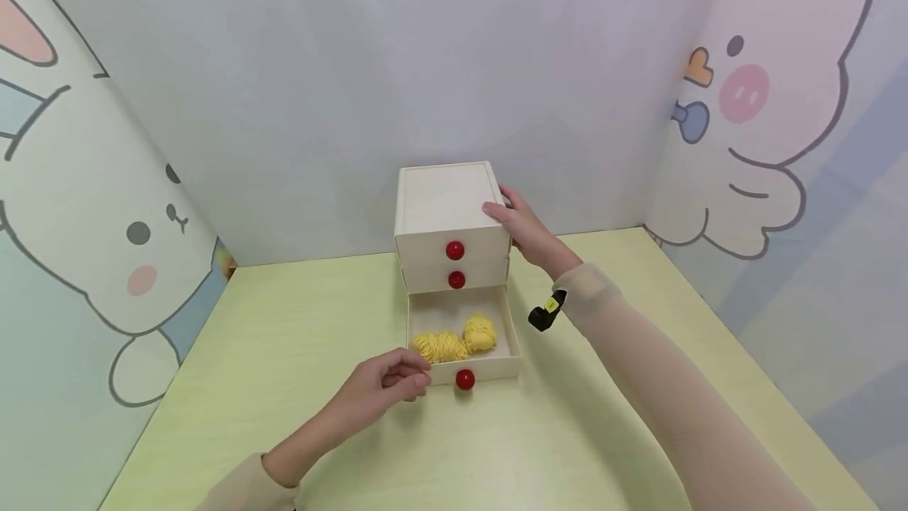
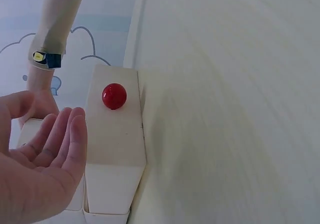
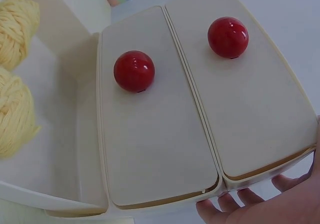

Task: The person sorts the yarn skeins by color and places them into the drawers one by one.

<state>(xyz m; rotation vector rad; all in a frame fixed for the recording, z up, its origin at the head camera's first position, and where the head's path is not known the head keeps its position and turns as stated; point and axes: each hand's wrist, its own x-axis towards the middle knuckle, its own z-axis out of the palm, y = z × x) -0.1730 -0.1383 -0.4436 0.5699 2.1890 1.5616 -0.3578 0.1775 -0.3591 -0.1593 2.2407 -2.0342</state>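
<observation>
A small cream drawer unit has three stacked drawers with red round knobs. Its bottom drawer is pulled out, while the upper two sit closed. Inside it lie a yellow yarn skein and a yellow yarn ball. My left hand is at the drawer's front left corner, fingers loosely bent and holding nothing; the red knob is beyond its fingertips in the left wrist view. My right hand rests against the unit's upper right side, a digit lying over the top, with fingertips along the side wall.
The unit stands on a pale yellow-green table, near its back edge. Behind hangs a plain light curtain. Cartoon-printed panels rise at the left and right. A black strap with a yellow piece is on the right wrist.
</observation>
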